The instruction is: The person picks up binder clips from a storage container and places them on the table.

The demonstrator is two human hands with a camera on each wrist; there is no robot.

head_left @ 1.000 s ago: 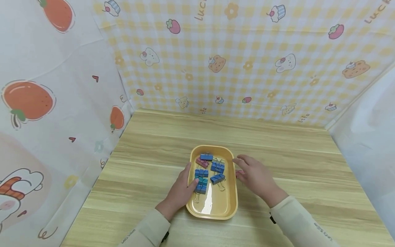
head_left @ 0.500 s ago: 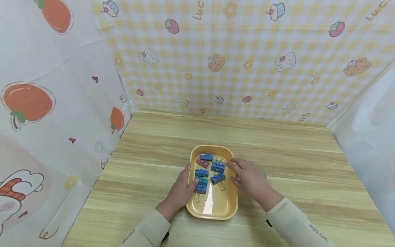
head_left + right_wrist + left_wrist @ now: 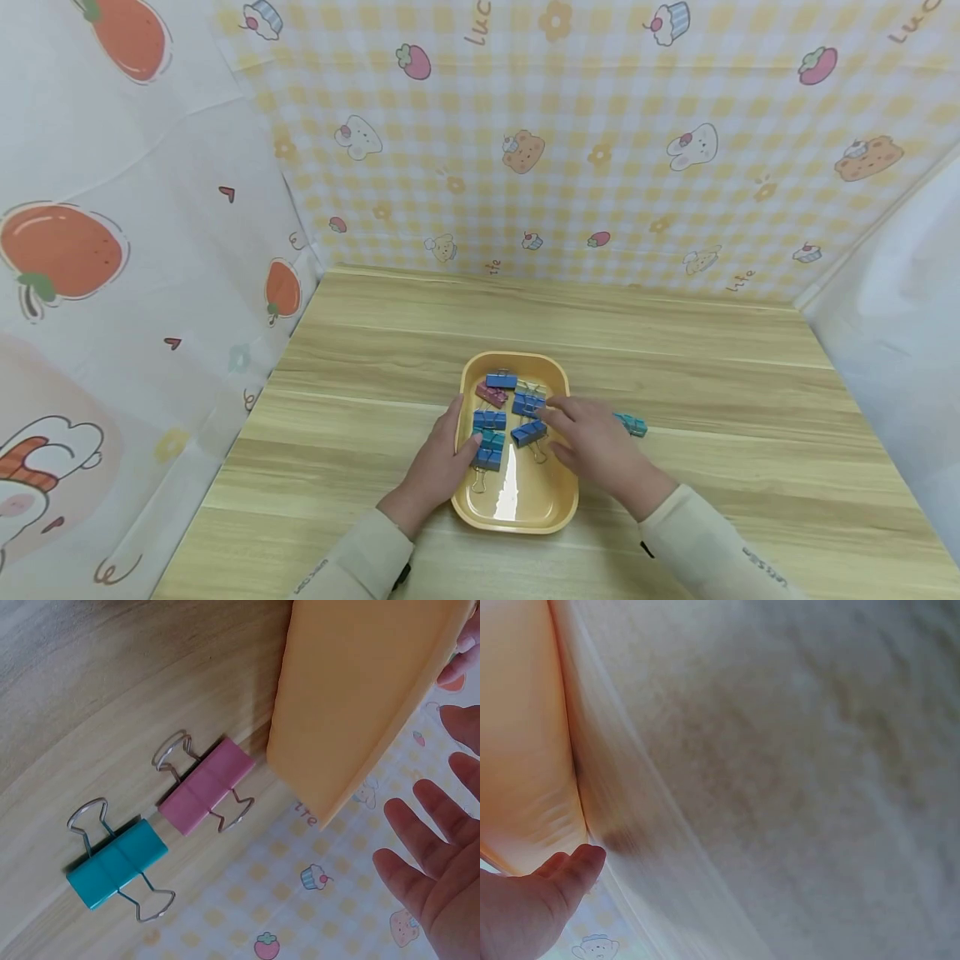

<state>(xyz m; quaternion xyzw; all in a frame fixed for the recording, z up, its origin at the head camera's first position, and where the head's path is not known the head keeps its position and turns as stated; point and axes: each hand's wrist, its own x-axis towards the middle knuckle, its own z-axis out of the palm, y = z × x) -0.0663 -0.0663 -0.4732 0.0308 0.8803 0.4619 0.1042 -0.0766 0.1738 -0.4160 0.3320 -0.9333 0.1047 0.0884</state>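
Observation:
A yellow plastic tray [image 3: 517, 527] holds several binder clips, mostly blue, with a teal, a pink and a yellowish one among them. My left hand [image 3: 433, 467] grips its left rim, thumb inside and fingers along the outer wall. Over the right rim reaches my right hand [image 3: 603, 446], its fingertips close to a blue binder clip [image 3: 528, 406]; in the right wrist view its fingers are spread and hold nothing visible. Outside the tray, a pink binder clip [image 3: 208, 785] and a teal binder clip [image 3: 118, 864] lie on the table. The right hand hides the pink one in the head view.
The wood-grain table [image 3: 375, 350] extends around the tray. A yellow checked cloth [image 3: 585, 183] hangs behind it, with a white printed cloth [image 3: 150, 250] at the left and a pale sheet at the right.
My right hand has moved left over the rim, into the space above the tray. The teal clip has come into view behind it, while the pink clip is now covered. My left hand stays put.

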